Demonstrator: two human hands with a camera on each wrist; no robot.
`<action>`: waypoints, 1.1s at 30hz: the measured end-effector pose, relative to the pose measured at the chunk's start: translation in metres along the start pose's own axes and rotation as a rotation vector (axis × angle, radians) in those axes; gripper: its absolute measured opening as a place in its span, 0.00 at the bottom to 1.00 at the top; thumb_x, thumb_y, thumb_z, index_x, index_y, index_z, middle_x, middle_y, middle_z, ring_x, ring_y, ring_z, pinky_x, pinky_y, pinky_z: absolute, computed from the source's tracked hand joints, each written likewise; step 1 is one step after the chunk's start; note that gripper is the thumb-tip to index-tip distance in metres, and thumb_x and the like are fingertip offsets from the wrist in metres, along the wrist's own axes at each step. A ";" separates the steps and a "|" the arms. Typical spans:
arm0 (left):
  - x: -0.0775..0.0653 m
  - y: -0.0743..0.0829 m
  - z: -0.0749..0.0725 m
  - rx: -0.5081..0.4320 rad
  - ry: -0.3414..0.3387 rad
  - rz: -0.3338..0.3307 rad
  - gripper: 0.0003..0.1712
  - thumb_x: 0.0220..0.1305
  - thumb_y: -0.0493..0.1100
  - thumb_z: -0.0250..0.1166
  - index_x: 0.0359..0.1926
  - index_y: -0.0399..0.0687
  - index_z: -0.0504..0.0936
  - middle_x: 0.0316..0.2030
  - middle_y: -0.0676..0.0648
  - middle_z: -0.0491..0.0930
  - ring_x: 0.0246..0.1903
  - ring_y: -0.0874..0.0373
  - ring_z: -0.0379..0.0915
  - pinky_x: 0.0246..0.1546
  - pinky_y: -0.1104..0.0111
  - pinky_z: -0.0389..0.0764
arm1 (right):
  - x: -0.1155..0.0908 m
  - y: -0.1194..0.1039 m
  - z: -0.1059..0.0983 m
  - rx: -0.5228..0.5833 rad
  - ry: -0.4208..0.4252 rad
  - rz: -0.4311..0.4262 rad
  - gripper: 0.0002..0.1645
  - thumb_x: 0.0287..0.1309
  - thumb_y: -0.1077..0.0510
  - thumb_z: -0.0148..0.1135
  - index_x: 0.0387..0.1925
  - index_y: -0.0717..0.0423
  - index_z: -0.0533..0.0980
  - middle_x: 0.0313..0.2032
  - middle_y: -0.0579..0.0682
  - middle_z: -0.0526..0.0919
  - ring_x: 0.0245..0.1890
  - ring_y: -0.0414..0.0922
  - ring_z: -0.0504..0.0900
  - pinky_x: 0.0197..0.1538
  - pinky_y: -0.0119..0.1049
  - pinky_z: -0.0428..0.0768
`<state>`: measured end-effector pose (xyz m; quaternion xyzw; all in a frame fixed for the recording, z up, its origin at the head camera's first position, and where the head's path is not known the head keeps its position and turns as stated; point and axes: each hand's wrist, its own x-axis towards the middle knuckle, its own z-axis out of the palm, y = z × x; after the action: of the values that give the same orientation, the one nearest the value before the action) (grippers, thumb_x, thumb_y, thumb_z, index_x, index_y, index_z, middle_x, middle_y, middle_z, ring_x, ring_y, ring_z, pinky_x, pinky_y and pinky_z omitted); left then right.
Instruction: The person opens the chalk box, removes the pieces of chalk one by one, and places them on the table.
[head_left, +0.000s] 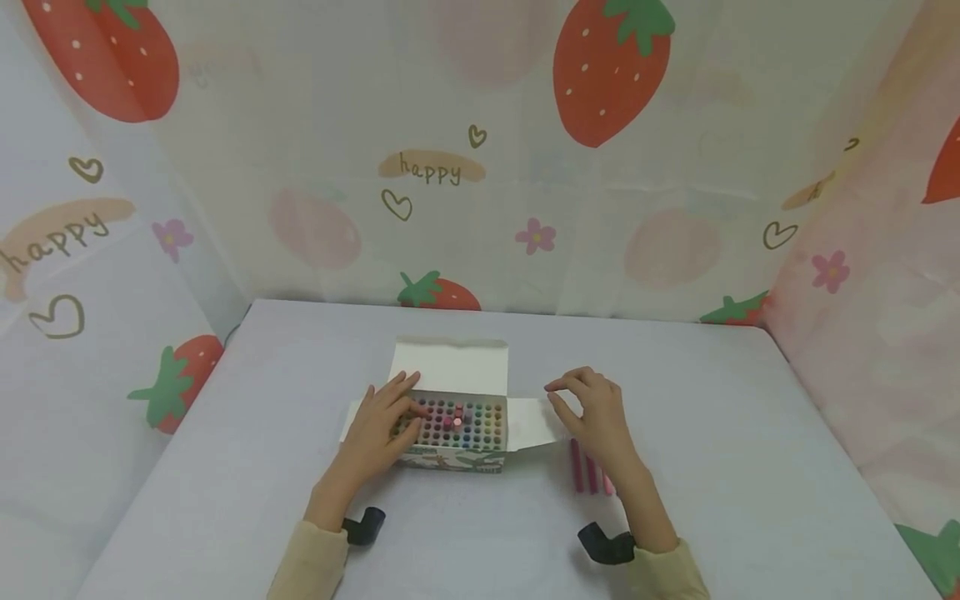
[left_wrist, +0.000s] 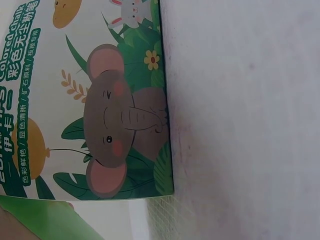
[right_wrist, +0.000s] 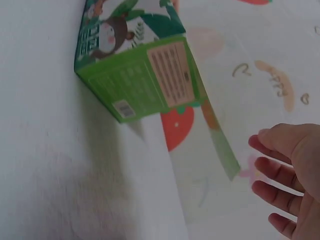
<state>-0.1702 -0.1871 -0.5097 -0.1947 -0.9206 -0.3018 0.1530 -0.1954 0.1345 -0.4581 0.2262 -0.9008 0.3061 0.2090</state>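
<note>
A printed box of colored chalk (head_left: 450, 460) stands with its lid flap raised, packed with upright sticks in many colours. A few pink and dark chalk sticks (head_left: 457, 422) poke up above the others near the middle. My left hand (head_left: 375, 427) rests over the box's left end, fingers spread over the chalk; no stick shows in its grasp. Off the box's right side hovers my right hand (head_left: 600, 417), fingers loosely bent, thumb and forefinger apart with nothing between them. In the right wrist view the same hand (right_wrist: 295, 175) is beside the green end (right_wrist: 140, 80) of the box.
Three pink to magenta chalk sticks (head_left: 592, 477) lie on the white table below my right hand, partly covered by it. The box's right flap (head_left: 532, 423) sticks out toward that hand. A strawberry-print curtain (head_left: 465, 225) hangs behind the table.
</note>
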 end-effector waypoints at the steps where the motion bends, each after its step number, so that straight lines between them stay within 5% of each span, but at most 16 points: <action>1: 0.000 0.000 0.000 0.001 -0.001 -0.001 0.04 0.61 0.43 0.59 0.35 0.56 0.80 0.67 0.50 0.62 0.69 0.49 0.50 0.62 0.36 0.46 | 0.001 -0.004 0.002 0.006 -0.005 -0.005 0.05 0.52 0.60 0.66 0.34 0.52 0.82 0.37 0.49 0.78 0.41 0.49 0.77 0.53 0.58 0.65; 20: 0.001 0.000 -0.001 -0.011 0.002 -0.006 0.04 0.61 0.44 0.59 0.35 0.56 0.80 0.66 0.50 0.63 0.68 0.48 0.51 0.62 0.36 0.47 | 0.012 -0.061 0.054 0.010 -0.128 -0.160 0.07 0.53 0.54 0.66 0.35 0.48 0.83 0.38 0.46 0.77 0.36 0.44 0.73 0.50 0.51 0.70; 33: 0.001 0.001 -0.002 -0.003 0.003 0.002 0.05 0.61 0.44 0.59 0.36 0.54 0.80 0.66 0.50 0.63 0.68 0.48 0.51 0.61 0.35 0.48 | 0.013 -0.080 0.080 -0.090 -0.219 -0.167 0.10 0.52 0.49 0.67 0.35 0.47 0.83 0.42 0.45 0.76 0.42 0.44 0.72 0.45 0.43 0.69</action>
<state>-0.1701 -0.1878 -0.5077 -0.1955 -0.9196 -0.3036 0.1546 -0.1823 0.0223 -0.4724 0.3229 -0.9091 0.2204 0.1441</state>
